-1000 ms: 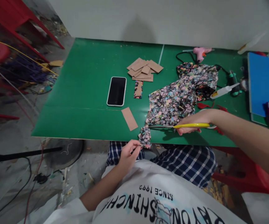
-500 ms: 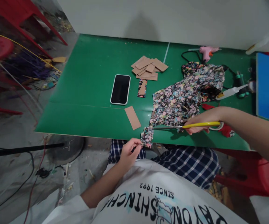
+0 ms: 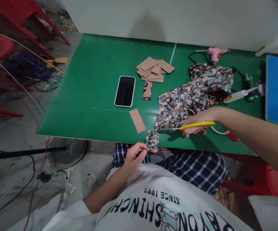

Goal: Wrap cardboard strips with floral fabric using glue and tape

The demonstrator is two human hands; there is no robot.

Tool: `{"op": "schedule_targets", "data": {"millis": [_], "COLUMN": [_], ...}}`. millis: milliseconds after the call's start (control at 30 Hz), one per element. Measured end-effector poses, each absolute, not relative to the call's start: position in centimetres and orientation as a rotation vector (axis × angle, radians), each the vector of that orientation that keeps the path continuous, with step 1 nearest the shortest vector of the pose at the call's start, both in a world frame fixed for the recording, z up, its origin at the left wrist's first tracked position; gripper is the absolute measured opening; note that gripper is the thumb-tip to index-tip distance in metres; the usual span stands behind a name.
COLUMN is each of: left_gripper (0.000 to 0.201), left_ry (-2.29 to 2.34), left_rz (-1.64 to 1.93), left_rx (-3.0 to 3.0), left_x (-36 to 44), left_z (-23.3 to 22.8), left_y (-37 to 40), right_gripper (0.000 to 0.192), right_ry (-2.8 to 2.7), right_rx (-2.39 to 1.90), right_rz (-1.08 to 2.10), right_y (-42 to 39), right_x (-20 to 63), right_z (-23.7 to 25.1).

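From my remote seat I log: floral fabric (image 3: 189, 99) lies on the green table (image 3: 93, 89), its near corner hanging off the front edge. L hand (image 3: 132, 157) pinches that corner between thumb and fingertips, just below the table edge. I judge this keeps the cloth taut for the blades. R hand (image 3: 196, 123) is closed round the yellow handles of the scissors (image 3: 177, 128); the blades run leftward into the fabric edge and look nearly closed (blade gap too thin to read for sure). Scissors sit low, just over the table surface, prob. so the cloth stays flat.

Nearby: single card strip (image 3: 137, 120) just left of the cut, phone (image 3: 125, 91) face up beyond it, pile of card pieces (image 3: 154, 69) further back, pink glue gun (image 3: 214, 53) at the far edge, well apart.
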State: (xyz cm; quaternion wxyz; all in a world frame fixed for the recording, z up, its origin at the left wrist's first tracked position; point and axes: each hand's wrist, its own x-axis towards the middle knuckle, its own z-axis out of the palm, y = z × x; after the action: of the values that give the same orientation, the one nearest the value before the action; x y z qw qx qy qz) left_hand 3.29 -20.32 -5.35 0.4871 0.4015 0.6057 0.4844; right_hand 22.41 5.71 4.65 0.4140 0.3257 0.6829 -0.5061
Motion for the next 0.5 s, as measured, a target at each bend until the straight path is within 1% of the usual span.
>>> {"op": "schedule_targets", "data": {"millis": [100,267,500], "left_gripper": [0.011,0.013,0.015], "left_ry": [1.459,1.458,1.434], "left_rz": [1.169,1.142,1.153], "left_rx": [0.981,0.990,0.986], "left_x": [3.3,3.2,3.1], "left_z": [-5.1,-4.6,-4.6], "left_y": [-20.3,-20.3,-20.4], "right_gripper": [0.052,0.060,0.057], "right_ry": [1.432,1.461,1.470], "right_rx": [0.691,0.626,0.649], "right_rz": [-1.356,-1.324,-1.332], "right_y": [6.0,6.6,7.1], "right_x": [21.4,20.2,20.0], "right_z": [4.7,4.5,3.5]}}
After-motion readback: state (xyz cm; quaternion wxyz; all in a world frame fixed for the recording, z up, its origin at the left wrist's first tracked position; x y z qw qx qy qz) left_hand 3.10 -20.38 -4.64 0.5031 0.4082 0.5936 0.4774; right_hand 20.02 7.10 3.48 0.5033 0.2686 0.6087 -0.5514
